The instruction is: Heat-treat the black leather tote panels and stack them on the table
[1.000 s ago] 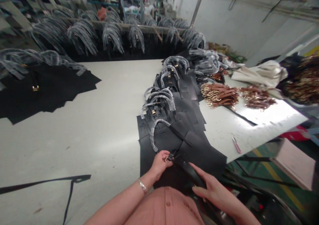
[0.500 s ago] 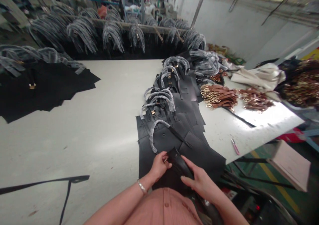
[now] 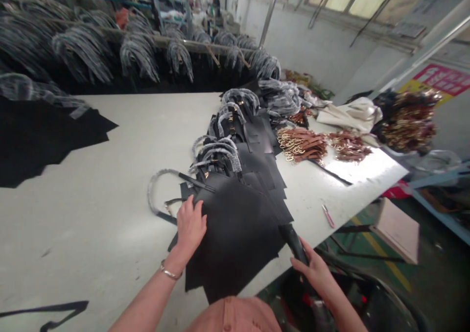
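A large black panel [image 3: 238, 224] lies over the near end of a stack of black pieces. My left hand [image 3: 191, 226] rests on its left edge, fingers bent down and slightly apart. Beside that hand, a plastic-wrapped handle [image 3: 151, 190] loops out to the left over the white table. At the panel's right corner my right hand [image 3: 310, 263] is wrapped round a long dark rolled piece [image 3: 293, 241]. Further back on the stack sit several wrapped handles [image 3: 220, 153] with gold fittings.
Brown straps with gold clasps [image 3: 303, 145] and a pink-handled tool [image 3: 328, 216] lie on the right of the white table [image 3: 128, 175]. More black panels [image 3: 44, 136] are at the left. Wrapped handles [image 3: 137, 53] hang on a rack behind. A black strip [image 3: 44, 308] lies at the near left.
The black panel and its handle now lie flatter and turned, the loop further left. My left hand has moved left and up onto the panel; my right hand has moved right with the dark piece.
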The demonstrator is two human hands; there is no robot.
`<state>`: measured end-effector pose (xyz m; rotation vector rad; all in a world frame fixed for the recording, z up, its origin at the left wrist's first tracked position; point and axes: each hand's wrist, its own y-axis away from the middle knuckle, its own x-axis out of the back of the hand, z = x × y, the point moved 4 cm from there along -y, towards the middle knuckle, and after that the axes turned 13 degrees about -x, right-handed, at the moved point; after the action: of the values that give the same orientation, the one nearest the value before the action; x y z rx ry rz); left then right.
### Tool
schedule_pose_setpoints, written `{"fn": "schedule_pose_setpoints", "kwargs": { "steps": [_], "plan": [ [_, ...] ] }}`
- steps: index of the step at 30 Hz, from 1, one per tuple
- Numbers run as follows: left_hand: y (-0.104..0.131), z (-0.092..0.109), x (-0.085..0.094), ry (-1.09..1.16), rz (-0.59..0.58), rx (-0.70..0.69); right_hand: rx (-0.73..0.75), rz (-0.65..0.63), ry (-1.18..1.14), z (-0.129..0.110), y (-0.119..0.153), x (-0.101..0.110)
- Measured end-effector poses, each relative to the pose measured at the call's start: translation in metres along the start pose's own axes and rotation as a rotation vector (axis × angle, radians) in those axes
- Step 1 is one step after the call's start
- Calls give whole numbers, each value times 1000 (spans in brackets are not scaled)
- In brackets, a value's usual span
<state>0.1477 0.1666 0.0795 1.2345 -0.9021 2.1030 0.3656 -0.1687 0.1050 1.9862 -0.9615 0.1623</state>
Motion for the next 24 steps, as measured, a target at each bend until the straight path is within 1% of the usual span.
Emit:
{"fn": "schedule_pose_setpoints", "kwargs": {
  "steps": [2, 3, 4, 6, 8, 10, 12, 15, 18, 21, 24],
  "plan": [
    [-18, 14, -17, 20, -20, -53, 3, -11, -14, -6, -6, -2],
    [-28, 17, -26, 38, -38, -45, 12, -24, -24, -12, -9, -4],
    [-38, 18, -35, 47, -60, -11, 23, -38, -34, -19, -12, -6],
    [-54, 13, -49, 34, -115, 96, 41, -58, -34, -35, -18, -9],
    [-63, 5, -57, 19, -176, 167, 58, -67, -12, -51, -26, -13],
    [-65, 0, -61, 20, -226, 174, 81, -95, 7, -65, -36, -18],
    [-62, -3, -63, 28, -258, 137, 99, -143, 10, -77, -47, -25],
    [-54, -5, -65, 37, -282, 107, 90, -225, 5, -93, -66, -35],
    [-52, -4, -66, 43, -316, 102, 77, -308, 5, -110, -83, -44],
    [-54, -2, -65, 51, -361, 106, 99, -333, 14, -126, -93, -45],
    [-56, -2, -62, 66, -357, 150, 104, -357, 48, -130, -91, -41]
  ]
}}
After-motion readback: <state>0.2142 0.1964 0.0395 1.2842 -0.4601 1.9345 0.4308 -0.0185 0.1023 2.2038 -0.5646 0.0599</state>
